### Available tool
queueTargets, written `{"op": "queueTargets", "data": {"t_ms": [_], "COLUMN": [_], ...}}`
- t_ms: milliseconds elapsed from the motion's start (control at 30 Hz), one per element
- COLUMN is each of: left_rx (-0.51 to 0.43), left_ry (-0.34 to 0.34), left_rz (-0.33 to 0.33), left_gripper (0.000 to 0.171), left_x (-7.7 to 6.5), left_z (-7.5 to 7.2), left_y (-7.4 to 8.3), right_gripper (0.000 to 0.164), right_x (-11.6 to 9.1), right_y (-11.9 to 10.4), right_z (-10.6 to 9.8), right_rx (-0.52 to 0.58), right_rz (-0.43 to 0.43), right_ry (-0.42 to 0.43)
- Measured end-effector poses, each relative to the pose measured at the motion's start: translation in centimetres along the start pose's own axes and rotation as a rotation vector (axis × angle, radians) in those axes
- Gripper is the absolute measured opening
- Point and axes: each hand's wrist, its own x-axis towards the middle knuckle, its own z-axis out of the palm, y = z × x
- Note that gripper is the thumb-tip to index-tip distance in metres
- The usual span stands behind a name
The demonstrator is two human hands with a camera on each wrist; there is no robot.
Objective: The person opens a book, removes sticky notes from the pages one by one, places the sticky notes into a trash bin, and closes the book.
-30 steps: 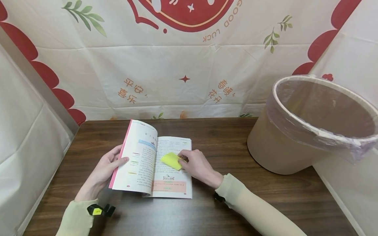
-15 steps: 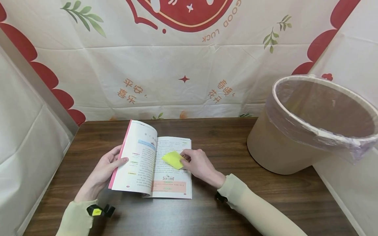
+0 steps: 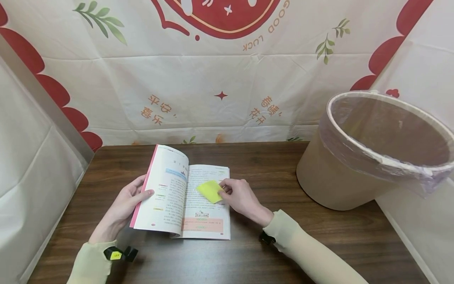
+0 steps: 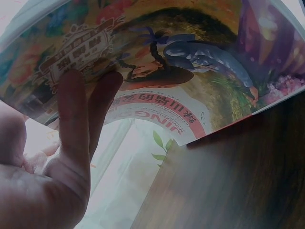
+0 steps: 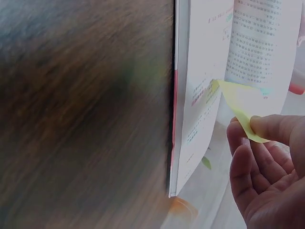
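Observation:
An open book (image 3: 205, 232) lies on the table, its left half raised and its right half flat. My left hand (image 3: 124, 203) grips the raised left side, thumb over the page edge and fingers behind the cover. In the left wrist view those fingers press against the illustrated cover (image 4: 209, 57). Over the right page, my right hand (image 3: 244, 199) pinches a yellow sticky note (image 3: 210, 191) between thumb and index finger. The right wrist view shows the sticky note (image 5: 238, 102) bent, one corner at the page and the other end in the pinch.
A large bin (image 3: 330, 173) lined with a clear plastic bag stands at the right of the dark wooden table (image 3: 269, 165). A printed cloth (image 3: 198, 79) hangs behind the table, with white cloth at both sides.
My right hand has shifted slightly to the right with the sticky note, which has moved with it across the page. My left hand and the book have hardly moved.

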Motion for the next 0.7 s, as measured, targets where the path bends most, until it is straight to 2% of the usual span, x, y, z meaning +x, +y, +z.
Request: {"op": "queueTargets", "data": {"t_ms": [433, 700], "left_rx": [0.018, 0.022], "left_ry": [0.008, 0.004], "left_rz": [-0.004, 0.003], "left_gripper": [0.065, 0.064], "left_x": [-0.1, 0.0], "left_z": [0.1, 0.0], "left_y": [0.1, 0.0], "right_gripper": [0.012, 0.010], "right_x": [0.0, -0.4], "right_y": [0.7, 1.1], "right_z": [-1.1, -2.0], "right_rx": [0.094, 0.115], "right_rz": [0.076, 0.112], "right_ry": [0.071, 0.098]}}
